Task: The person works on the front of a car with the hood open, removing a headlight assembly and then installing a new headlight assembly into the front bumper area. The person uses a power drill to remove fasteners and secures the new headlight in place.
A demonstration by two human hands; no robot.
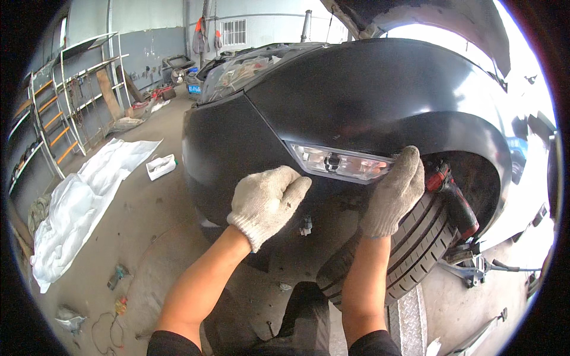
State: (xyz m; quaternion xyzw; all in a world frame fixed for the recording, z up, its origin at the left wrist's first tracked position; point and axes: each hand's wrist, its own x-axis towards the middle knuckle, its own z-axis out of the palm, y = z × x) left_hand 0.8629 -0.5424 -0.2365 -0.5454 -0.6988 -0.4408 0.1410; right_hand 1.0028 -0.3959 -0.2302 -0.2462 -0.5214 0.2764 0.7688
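Observation:
A narrow clear car lamp (338,162) sits between the dark front bumper and the black fender (356,95). My right hand (395,196), in a knitted off-white glove, is at the lamp's right end, its fingers pressed together and covering that tip. My left hand (267,202), gloved alike, is just below and left of the lamp's left end. Its fingers are curled in; whatever they may hold is hidden. Below the lamp, a small connector (306,226) hangs by the bumper's lower edge. A red and black cordless power tool (456,202) rests on the tire (415,252).
White sheeting (89,202) and an open white box (161,167) lie on the floor at left. Metal shelving (89,77) with a ladder (56,121) lines the left wall. The raised hood (439,21) overhangs the top right. A metal arm (469,272) sticks out beyond the tire.

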